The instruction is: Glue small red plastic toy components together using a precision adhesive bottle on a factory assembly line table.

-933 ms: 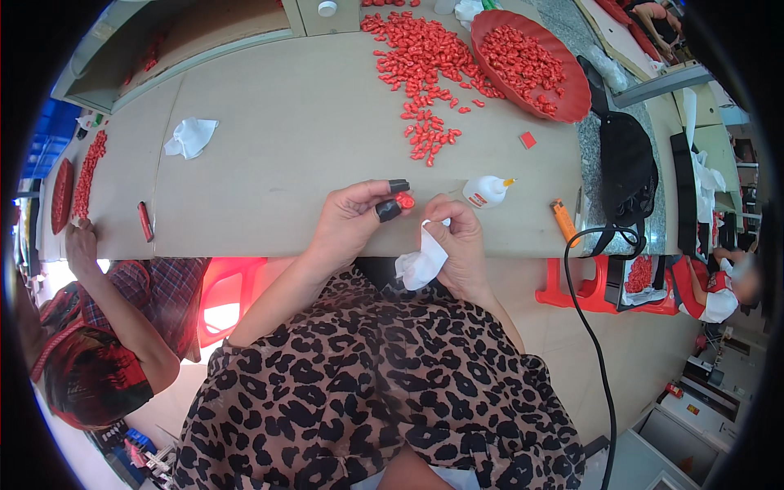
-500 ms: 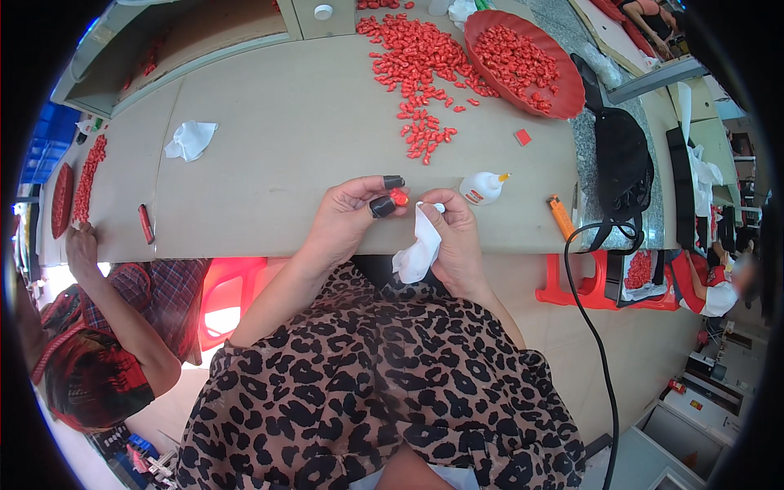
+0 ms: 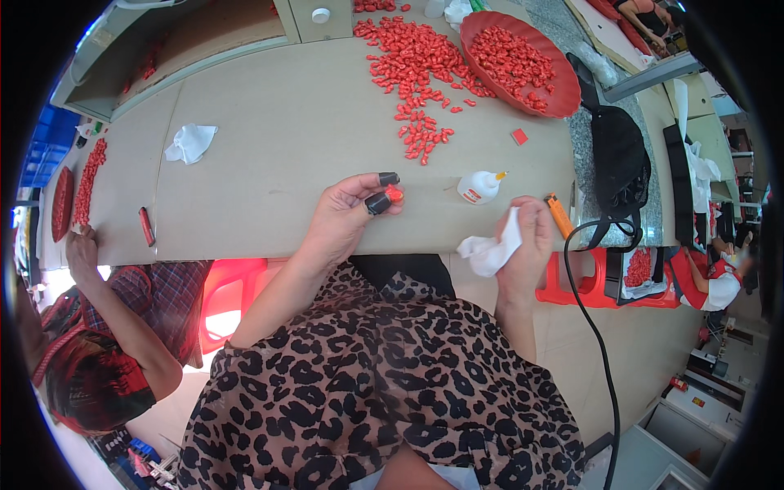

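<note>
My left hand [image 3: 345,219] pinches a small shiny red piece [image 3: 395,194] just above the table's near edge. Black tape wraps its thumb and a fingertip. Off to the right, my right hand [image 3: 529,245] is closed on a crumpled white cloth [image 3: 492,253], which hangs out toward the left. Between the hands, a little farther back, stands a white squeeze bottle [image 3: 477,188] with a yellow tip. An orange-handled tool [image 3: 559,215], probably a cutter, lies close beside my right hand.
Many red pieces [image 3: 416,53] spread across the table's far side, beside a scalloped red dish [image 3: 569,80] of more. A small red square [image 3: 519,137], a second white cloth [image 3: 191,143] and a red pen-like tool [image 3: 146,226] lie around. A co-worker's hand [image 3: 82,253] works at left. A black cable [image 3: 590,327] hangs right.
My right hand has swung away to the right with the white cloth, apart from my left hand. The left hand stays nearly in place, still pinching the red piece.
</note>
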`<action>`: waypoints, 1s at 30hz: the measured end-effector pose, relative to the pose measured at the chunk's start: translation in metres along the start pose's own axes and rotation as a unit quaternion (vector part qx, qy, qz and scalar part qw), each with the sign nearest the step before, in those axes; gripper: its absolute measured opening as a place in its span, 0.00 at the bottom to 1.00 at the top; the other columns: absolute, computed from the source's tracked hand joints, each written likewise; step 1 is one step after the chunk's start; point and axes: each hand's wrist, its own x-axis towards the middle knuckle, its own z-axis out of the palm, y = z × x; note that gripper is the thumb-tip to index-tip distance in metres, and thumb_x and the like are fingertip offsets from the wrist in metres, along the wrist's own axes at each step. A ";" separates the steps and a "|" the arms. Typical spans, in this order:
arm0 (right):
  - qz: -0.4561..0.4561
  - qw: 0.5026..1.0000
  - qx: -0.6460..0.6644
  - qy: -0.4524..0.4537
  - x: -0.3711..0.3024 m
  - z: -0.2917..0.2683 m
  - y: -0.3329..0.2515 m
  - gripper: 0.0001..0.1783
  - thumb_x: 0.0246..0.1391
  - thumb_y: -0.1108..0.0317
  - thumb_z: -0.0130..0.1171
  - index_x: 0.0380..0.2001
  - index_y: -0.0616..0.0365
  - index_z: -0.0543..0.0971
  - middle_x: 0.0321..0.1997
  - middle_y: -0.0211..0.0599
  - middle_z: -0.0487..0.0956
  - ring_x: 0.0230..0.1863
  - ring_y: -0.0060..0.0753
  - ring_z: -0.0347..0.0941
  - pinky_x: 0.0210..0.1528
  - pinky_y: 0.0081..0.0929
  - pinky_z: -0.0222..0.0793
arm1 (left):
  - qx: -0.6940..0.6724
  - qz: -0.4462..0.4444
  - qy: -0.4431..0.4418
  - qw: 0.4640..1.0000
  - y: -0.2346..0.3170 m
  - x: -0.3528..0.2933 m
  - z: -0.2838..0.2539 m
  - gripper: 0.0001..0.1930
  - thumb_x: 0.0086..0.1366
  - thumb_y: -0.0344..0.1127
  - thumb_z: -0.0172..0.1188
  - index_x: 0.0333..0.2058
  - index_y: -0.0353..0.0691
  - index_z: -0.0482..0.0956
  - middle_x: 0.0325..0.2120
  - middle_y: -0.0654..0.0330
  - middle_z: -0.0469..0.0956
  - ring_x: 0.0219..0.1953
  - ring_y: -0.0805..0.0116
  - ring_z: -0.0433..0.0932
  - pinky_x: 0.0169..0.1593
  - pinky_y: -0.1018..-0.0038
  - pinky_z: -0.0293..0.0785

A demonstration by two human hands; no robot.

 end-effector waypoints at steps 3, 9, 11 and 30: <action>-0.130 0.972 -0.144 0.134 0.034 -0.021 -0.007 0.11 0.53 0.65 0.45 0.32 0.63 0.70 0.32 0.33 0.68 0.32 0.19 0.62 0.35 0.16 0.59 | -0.018 -0.010 0.002 1.000 0.002 0.000 0.001 0.12 0.53 0.26 0.53 0.38 0.33 0.70 0.31 0.55 0.73 0.32 0.70 0.73 0.39 0.76 0.71; -0.366 0.678 -0.629 0.105 0.078 -0.042 -0.003 0.16 0.49 0.64 0.49 0.38 0.66 0.69 0.42 0.46 0.64 0.38 0.41 0.64 0.41 0.29 0.61 | -0.027 -0.011 -0.010 1.000 0.001 0.001 0.000 0.12 0.53 0.26 0.53 0.38 0.34 0.69 0.32 0.55 0.73 0.33 0.70 0.73 0.38 0.76 0.71; -0.392 0.667 -0.621 0.124 0.065 -0.024 -0.011 0.15 0.48 0.66 0.50 0.36 0.66 0.69 0.41 0.46 0.65 0.38 0.42 0.63 0.41 0.30 0.60 | -0.029 0.004 -0.010 1.000 -0.001 0.000 -0.003 0.12 0.54 0.25 0.52 0.39 0.32 0.69 0.32 0.55 0.73 0.35 0.71 0.72 0.41 0.75 0.70; 0.139 0.971 0.041 -0.193 -0.027 0.066 0.015 0.13 0.47 0.74 0.52 0.38 0.67 0.70 0.27 0.31 0.72 0.17 0.12 0.61 0.17 0.09 0.58 | 0.089 0.085 0.069 0.990 -0.015 -0.019 0.022 0.10 0.53 0.18 0.49 0.36 0.29 0.69 0.35 0.58 0.71 0.39 0.74 0.70 0.46 0.80 0.66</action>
